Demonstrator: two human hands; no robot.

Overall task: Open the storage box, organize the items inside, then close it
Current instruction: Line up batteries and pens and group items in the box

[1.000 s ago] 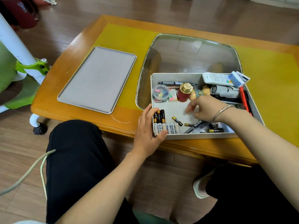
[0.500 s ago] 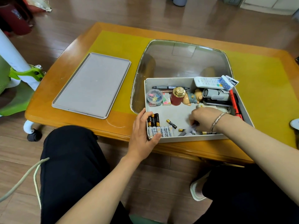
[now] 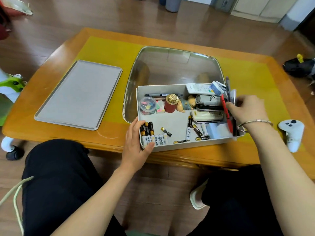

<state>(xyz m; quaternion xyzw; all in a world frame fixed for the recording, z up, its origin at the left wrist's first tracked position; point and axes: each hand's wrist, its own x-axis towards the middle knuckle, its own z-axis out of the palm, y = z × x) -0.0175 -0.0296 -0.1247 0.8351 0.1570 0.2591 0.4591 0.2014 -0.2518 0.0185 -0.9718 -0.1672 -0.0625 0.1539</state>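
The left hand (image 3: 136, 143) grips the near corner of the open white plastic storage box (image 3: 170, 147) on the orange wooden counter (image 3: 51, 92) to keep it steady, while the right hand (image 3: 247, 109) pinches flat dark things (image 3: 232, 95) by its far side, likely to stand them up neatly.

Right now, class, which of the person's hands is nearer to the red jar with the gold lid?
Left, narrowly. The left hand grips the box's near-left corner, below the red jar; the right hand is at the box's right wall, beyond the piled items.
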